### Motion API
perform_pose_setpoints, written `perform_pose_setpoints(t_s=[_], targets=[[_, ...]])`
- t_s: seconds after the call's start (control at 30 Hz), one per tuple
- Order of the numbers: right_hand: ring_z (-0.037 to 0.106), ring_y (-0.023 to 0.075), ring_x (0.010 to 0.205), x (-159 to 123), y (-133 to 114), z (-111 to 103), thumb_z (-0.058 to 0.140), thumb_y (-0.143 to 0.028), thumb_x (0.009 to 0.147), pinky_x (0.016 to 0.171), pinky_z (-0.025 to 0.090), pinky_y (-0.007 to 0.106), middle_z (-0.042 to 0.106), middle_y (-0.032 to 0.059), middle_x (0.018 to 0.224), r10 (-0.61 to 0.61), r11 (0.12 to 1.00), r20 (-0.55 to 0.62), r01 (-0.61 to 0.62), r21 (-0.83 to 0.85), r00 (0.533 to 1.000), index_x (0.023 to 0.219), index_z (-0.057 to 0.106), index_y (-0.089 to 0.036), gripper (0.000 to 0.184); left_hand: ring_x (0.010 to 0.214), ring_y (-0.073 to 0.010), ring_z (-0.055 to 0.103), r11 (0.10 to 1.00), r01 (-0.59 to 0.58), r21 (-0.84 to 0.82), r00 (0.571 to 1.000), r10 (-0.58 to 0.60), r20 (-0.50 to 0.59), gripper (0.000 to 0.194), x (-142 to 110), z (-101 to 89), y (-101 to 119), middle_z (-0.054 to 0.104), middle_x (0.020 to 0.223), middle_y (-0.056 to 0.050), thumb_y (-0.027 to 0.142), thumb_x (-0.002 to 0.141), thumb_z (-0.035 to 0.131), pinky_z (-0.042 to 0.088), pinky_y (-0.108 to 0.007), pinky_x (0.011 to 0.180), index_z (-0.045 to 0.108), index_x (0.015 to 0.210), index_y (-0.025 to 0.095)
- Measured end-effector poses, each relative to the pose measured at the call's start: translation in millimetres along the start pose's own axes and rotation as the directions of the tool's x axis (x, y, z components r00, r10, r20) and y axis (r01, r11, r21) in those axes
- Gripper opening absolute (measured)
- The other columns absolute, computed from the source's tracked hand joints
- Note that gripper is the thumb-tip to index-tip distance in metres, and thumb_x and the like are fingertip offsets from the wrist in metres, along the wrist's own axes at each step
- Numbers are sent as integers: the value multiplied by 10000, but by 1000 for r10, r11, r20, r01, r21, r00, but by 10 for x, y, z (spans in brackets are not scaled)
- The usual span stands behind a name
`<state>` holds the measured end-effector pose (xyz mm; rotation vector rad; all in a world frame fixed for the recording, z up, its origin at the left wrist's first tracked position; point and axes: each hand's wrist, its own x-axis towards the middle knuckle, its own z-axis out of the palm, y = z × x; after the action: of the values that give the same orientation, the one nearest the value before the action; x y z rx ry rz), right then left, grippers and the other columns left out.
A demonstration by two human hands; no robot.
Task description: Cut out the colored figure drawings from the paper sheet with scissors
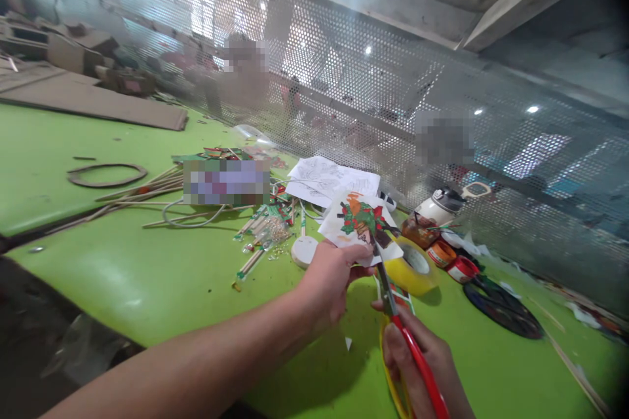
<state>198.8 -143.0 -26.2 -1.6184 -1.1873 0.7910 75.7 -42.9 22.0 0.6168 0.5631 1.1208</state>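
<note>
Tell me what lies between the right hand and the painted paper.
In the head view, the scissor blades span from the right hand to the painted paper.

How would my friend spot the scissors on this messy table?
On the bright green table, look right of centre near the bottom. The right hand holds metal scissors, blades at white paper with a red-and-green picture. Unlike the round yellow tape roll beyond, they have one red handle and one yellow.

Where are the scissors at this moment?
In the head view, low and right of centre: the scissors are in the right hand, blades at the painted paper held by the left hand, beside the yellow tape roll.
</note>
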Motion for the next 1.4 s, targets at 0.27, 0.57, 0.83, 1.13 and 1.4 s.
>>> perform_pose_setpoints(t_s=[0.27, 0.57, 0.83, 1.13, 1.4], targets=[[382, 118, 434, -3, -29, 5, 579, -704, 743, 429, 322, 242, 444, -38, 498, 4, 1000, -6, -4, -28, 1000, 1048, 688, -142, 649, 696, -135, 565, 998, 54, 14, 999, -53, -1, 159, 17, -32, -2, 660, 844, -88, 165, 696, 671, 428, -231, 570, 674, 841, 101], [363, 118, 419, -8, -6, 19, 605, -677, 738, 417, 293, 253, 440, -39, 482, -2, 1000, -4, 2, -1, 1000, 1025, 715, -154, 607, 661, -130, 534, 998, 30, 46, 997, -26, -73, 123, 38, -31, -1, 648, 783, -58, 225, 752, 674, 417, -244, 546, 669, 819, 121], [447, 134, 413, 18, 48, -6, 652, -626, 743, 410, 378, 250, 499, -26, 507, -11, 1000, 12, 11, 12, 1000, 1055, 717, -169, 557, 618, -126, 525, 995, -40, 94, 996, 48, -78, 154, 55, -37, -28, 641, 743, -58, 269, 741, 682, 389, -257, 539, 650, 758, 120], [553, 156, 455, -12, 102, -25, 611, -654, 759, 435, 431, 244, 521, -16, 560, 18, 998, 117, -25, 57, 993, 1083, 691, -157, 600, 632, -127, 534, 968, -221, 121, 971, 230, -60, 246, 150, -104, 113, 635, 805, -28, 268, 717, 714, 431, -236, 499, 621, 916, 156], [451, 136, 512, 172, 230, -279, 708, -506, 732, 510, 383, 263, 472, -34, 594, -87, 990, 151, 102, -95, 985, 1064, 737, -183, 464, 541, -140, 603, 952, -199, 232, 979, 186, 79, 279, 283, -222, 239, 688, 834, -80, 277, 734, 702, 422, -240, 429, 624, 966, 144]])
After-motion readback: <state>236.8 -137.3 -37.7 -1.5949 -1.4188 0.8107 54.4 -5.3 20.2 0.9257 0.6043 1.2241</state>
